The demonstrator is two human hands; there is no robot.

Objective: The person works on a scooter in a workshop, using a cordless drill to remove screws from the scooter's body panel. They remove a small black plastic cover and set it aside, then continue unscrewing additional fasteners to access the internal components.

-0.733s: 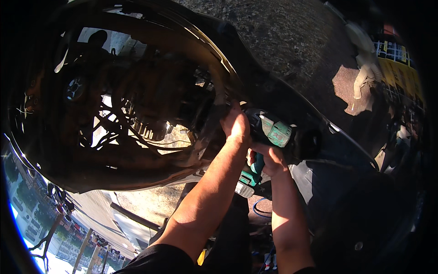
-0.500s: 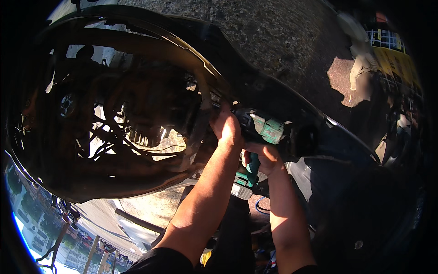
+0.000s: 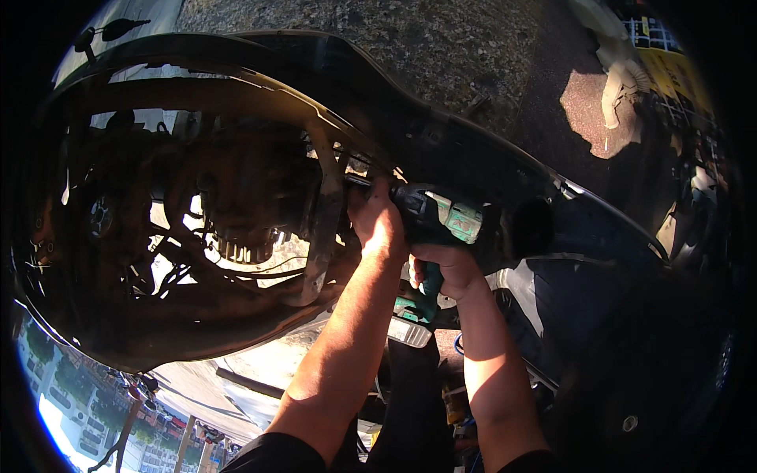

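A green and black cordless power driver (image 3: 457, 221) lies level across the dark vehicle body, its nose pointing left. My right hand (image 3: 448, 268) is closed round its grip, below the motor housing. Up front, my left hand (image 3: 374, 217) curls at the driver's nose, around a dark metal shaft (image 3: 359, 180) whose end shows past the fingers. That end points at a rusty bracket (image 3: 324, 197) on the rim of the open engine bay. What the shaft's tip touches is hidden in shadow. The driver's battery (image 3: 410, 332) hangs beneath the grip.
The vehicle's curved body rim (image 3: 260, 83) rings the bay, where an engine (image 3: 244, 243) and loose cables sit. Gravelly ground (image 3: 441, 55) lies beyond. A pale hose (image 3: 612, 98) stands at the upper right, near a yellow crate (image 3: 670, 75).
My view has shifted, so the vehicle's far-left mirror shows more. Both hands and the driver appear slightly farther left. The shaft's end has come into sight past my left fingers.
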